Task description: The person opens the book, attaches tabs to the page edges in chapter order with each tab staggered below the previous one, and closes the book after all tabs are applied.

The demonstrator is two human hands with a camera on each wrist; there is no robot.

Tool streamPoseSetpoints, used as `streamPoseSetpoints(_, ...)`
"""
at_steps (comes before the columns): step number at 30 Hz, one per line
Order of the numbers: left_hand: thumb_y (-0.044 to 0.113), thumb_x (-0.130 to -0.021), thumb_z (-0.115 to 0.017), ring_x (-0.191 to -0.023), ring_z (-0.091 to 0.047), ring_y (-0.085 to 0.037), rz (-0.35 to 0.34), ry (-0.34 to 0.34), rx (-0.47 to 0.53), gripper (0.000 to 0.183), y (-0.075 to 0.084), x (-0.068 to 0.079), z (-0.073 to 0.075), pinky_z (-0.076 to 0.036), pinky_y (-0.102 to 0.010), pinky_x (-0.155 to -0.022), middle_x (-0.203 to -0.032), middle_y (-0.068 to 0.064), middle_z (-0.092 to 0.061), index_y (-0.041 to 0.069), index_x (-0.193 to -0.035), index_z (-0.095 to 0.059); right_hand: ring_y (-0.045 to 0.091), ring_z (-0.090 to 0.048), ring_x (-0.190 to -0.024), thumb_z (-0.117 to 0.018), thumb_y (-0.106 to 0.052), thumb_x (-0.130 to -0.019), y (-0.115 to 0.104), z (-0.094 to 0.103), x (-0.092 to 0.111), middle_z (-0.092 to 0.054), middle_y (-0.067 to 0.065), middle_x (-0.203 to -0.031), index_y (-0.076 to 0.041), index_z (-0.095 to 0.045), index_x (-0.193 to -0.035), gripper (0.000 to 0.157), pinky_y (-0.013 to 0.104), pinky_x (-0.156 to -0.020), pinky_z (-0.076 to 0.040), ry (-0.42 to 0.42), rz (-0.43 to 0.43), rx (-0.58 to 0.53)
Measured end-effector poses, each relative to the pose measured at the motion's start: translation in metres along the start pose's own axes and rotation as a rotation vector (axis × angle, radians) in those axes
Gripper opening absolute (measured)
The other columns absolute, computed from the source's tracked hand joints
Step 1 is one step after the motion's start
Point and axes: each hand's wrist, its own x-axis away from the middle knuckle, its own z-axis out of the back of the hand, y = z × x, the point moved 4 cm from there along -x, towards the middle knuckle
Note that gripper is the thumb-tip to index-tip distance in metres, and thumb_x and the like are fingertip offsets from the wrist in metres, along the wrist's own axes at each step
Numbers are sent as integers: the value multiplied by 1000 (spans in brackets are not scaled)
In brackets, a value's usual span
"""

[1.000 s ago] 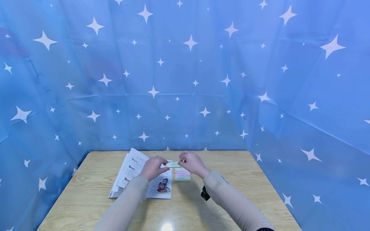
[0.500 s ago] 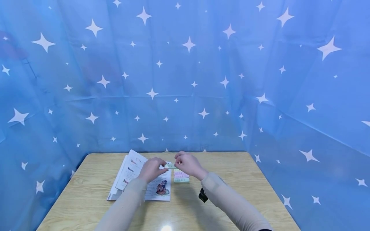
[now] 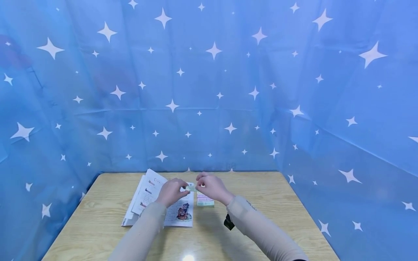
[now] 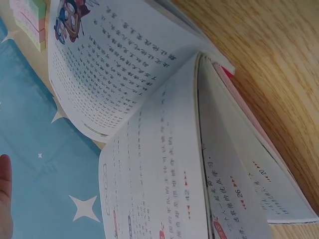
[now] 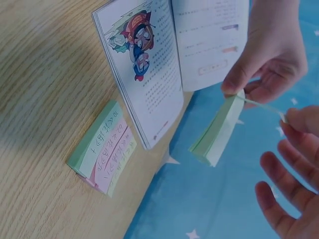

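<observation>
Green paper pad is held raised off the counter, toward its far side and, in the head view, in line with the right-hand part of the book. Left hand pinches one end of the pad between thumb and fingers, leaving most of its length exposed; this grip appears chosen to steady it. Right hand pinches the far end of a thin pale strip between thumb and fingertip, its other fingers spread. The strip runs from the pinched end of the pad and looks fairly taut, presumably because the hands bear against each other. Whether it is attached there cannot be confirmed.

Book lies spread on the counter, below and left of the hands. Several leaves stand lifted and fanned, likely through the binding's own spring, as no hand is seen pressing them.

Pink and green notes lie on the counter just right of the book. They are staggered, apparently so each handwritten edge remains readable. Starred blue curtain hangs beyond the counter's far edge.
</observation>
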Motion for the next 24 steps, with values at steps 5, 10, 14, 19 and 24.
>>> streamPoseSetpoints(5,38,-73,-68,-71,-54,-5,24,-10,8,24,1,0,0,-46,-25,-63,-79,11,-61,21,-90,-69,1,-53,-72,-58,-24,-84,-4,3,2,-57,-6,-102,-21,-67,-76,12,18,-61,-46,-1,20,-5)
streamPoseSetpoints(10,38,-74,-68,-73,-54,-5,46,-17,18,23,2,-2,-1,-47,-25,-64,-80,12,-61,22,-90,-69,5,-55,-75,-58,-23,-85,-6,5,3,-55,-8,-101,-21,-67,-76,13,20,-63,-46,-6,15,-40)
streamPoseSetpoints(14,39,-74,-68,-73,-54,-6,35,-12,11,24,2,-2,-3,-47,-25,-64,-81,10,-61,22,-90,-69,10,-57,-78,-57,-23,-85,-7,6,3,-55,-8,-101,-22,-67,-74,14,20,-64,-47,-13,10,-46)
streamPoseSetpoints(19,39,-72,-70,-72,-55,-8,48,-18,-28,25,-4,1,-5,-47,-27,-64,-81,7,-63,20,-88,-69,4,-54,-74,-56,-24,-85,-11,16,1,-56,-8,-100,-21,-66,-72,17,19,-62,-46,19,34,-32)
streamPoseSetpoints(24,40,-71,-70,-59,-50,-7,89,-75,26,26,-3,3,-7,-44,-24,-54,-75,4,-61,17,-84,-68,2,-53,-74,-57,-21,-84,-10,31,0,-57,-6,-100,-19,-67,-75,14,20,-63,-46,57,33,-64)
